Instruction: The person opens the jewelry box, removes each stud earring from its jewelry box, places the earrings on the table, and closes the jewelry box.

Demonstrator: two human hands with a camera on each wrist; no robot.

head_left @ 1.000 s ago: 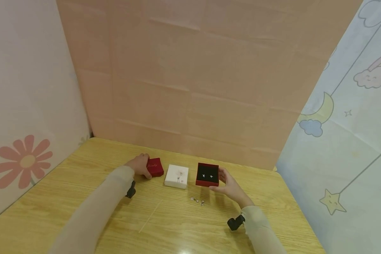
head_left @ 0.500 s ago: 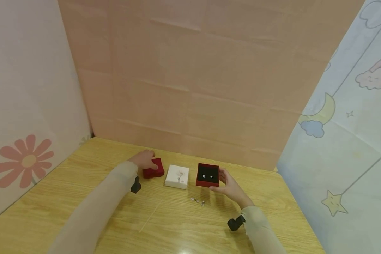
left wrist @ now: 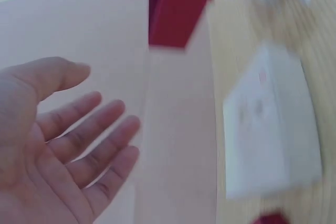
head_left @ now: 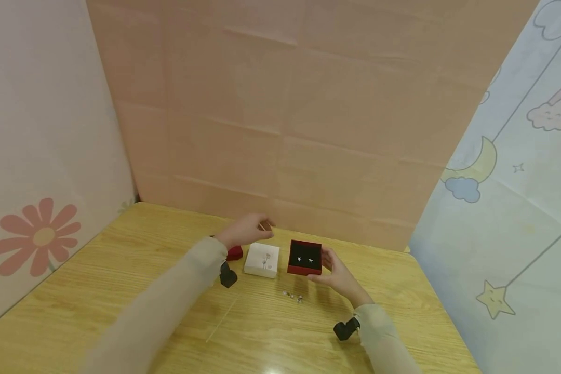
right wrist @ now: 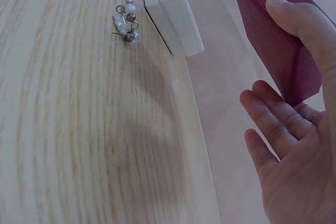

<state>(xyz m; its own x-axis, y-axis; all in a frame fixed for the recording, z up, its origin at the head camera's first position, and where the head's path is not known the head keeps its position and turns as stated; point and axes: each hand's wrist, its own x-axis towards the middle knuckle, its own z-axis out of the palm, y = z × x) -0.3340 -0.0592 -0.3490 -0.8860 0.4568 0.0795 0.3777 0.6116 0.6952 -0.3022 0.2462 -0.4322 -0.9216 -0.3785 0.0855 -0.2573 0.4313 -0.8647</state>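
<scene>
My right hand [head_left: 337,275] grips a small red jewelry box [head_left: 305,270] by its right side, thumb at the front and fingers behind. On its black lining sit two star-shaped stud earrings [head_left: 305,259]. The right wrist view has the thumb pressed on the box's red wall [right wrist: 278,45]. My left hand [head_left: 246,228] is in the air behind the white box [head_left: 262,259], fingers apart and nothing in the palm [left wrist: 58,177]. Under the left wrist, a dark red box [head_left: 235,253] is partly hidden. In front lies beaded jewelry [right wrist: 127,19] with pearly beads.
The objects are on a wooden table [head_left: 262,332], with a pinkish backdrop [head_left: 280,130] rising along its far edge. A printed panel [head_left: 533,208] stands at the right, and another with a flower [head_left: 42,236] at the left.
My left hand has let go of the dark red box and moved right, over to behind the white box. The right hand keeps holding the red jewelry box in nearly the same place.
</scene>
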